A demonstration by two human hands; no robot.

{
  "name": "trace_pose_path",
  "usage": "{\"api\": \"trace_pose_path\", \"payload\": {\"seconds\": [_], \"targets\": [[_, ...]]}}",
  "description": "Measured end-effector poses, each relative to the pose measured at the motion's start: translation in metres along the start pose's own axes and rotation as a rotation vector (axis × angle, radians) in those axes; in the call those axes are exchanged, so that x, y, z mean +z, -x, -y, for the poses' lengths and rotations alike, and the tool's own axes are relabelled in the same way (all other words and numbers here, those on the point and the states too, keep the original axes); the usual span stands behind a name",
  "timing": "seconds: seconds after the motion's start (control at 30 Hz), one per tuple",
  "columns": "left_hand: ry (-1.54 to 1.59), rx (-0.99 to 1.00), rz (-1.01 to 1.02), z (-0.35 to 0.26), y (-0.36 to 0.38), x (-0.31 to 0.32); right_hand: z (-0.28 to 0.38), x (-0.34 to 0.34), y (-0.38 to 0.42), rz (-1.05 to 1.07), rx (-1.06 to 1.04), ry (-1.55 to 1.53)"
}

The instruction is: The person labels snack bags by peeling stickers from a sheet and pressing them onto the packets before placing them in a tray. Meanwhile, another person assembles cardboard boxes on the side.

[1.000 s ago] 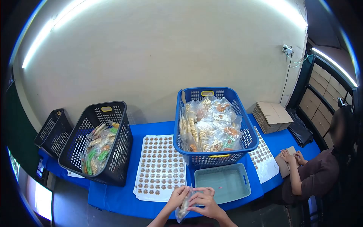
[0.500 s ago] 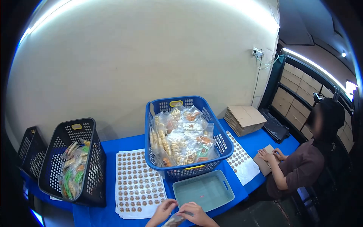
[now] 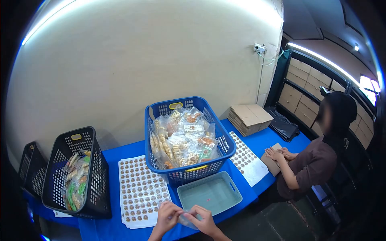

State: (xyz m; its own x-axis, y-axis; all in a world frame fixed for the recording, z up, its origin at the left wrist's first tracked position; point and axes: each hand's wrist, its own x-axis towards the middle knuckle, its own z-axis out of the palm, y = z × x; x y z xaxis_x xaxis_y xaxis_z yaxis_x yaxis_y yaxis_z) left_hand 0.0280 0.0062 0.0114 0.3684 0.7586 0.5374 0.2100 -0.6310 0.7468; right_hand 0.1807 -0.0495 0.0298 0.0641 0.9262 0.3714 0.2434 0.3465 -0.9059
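Low in the view, my right hand (image 3: pixel 204 221) is closed on a small clear plastic bag (image 3: pixel 187 220), its thumb lying across the film. My left hand (image 3: pixel 167 216) has its fingers curled in a pinch at the bag's left edge. What the bag contains is mostly hidden by my fingers. Just beyond my hands sits a shallow grey-green tray (image 3: pixel 231 201) with a tiny red mark on its bottom. To the left lie sheets of round stickers (image 3: pixel 140 193). Behind the tray stands a blue basket (image 3: pixel 193 173) heaped with clear bags of snacks (image 3: pixel 187 140).
Black baskets stand at left, the nearer one (image 3: pixel 98 180) partly filled with bagged snacks. Another sticker sheet (image 3: pixel 249 160), stacked cardboard (image 3: pixel 249 118) and black plastic bags (image 3: pixel 281 124) lie at right. A co-worker (image 3: pixel 309 160) there presses both hands on a piece of cardboard (image 3: pixel 273 162).
My hands have come closer together and the bag has risen between them. My left fingers now meet its edge. The whole view has shifted slightly; the co-worker's hands moved a little on the cardboard.
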Motion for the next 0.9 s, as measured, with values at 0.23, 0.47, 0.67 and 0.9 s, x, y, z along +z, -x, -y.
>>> {"api": "trace_pose_path", "payload": {"seconds": [0.23,0.47,0.67,0.9], "targets": [[-0.365,0.21,-0.28,-0.024,-0.012,-0.015,0.009,0.021,-0.005,-0.059,-0.105,-0.028],[-0.344,0.058,-0.583,-0.016,-0.023,-0.038,0.016,0.045,-0.001,0.004,-0.21,0.052],[-0.044,-0.029,-0.76,-0.005,-0.047,-0.043,0.02,0.022,0.001,0.037,-0.26,0.101],[0.862,-0.252,-0.509,0.022,-0.069,-0.071,-0.026,-0.016,0.031,0.032,0.204,-0.156]]}}
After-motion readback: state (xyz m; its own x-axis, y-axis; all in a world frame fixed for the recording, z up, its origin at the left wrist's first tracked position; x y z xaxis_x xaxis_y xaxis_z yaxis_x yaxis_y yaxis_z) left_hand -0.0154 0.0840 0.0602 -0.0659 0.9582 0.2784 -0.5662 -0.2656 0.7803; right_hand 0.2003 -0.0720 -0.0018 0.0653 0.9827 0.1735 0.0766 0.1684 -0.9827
